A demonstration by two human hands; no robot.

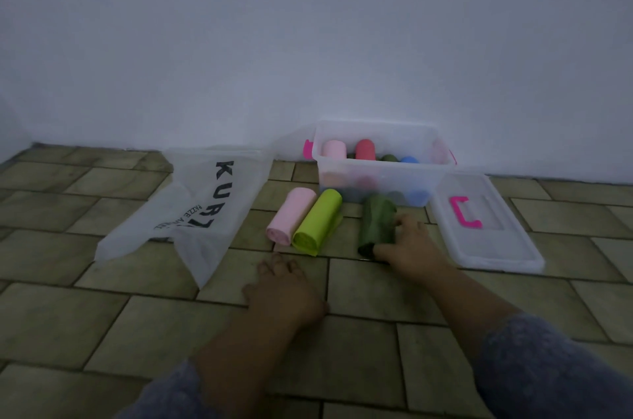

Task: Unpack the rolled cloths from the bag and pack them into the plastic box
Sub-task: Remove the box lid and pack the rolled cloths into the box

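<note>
A clear plastic box (376, 178) stands against the wall with several rolled cloths inside, among them a pink one (335, 148), a red one (365, 148) and a blue one (409, 159). On the floor in front lie a pink roll (291, 220), a lime green roll (317, 222) and a dark green roll (376, 223). My right hand (409, 247) grips the dark green roll from its right side. My left hand (284, 291) rests flat on the tiles, fingers spread, just below the lime roll. The flattened white bag (191, 213) lies to the left.
The box's clear lid (486, 237) with a pink handle lies on the floor right of the box. A white wall runs right behind the box. The floor is olive-brown tile.
</note>
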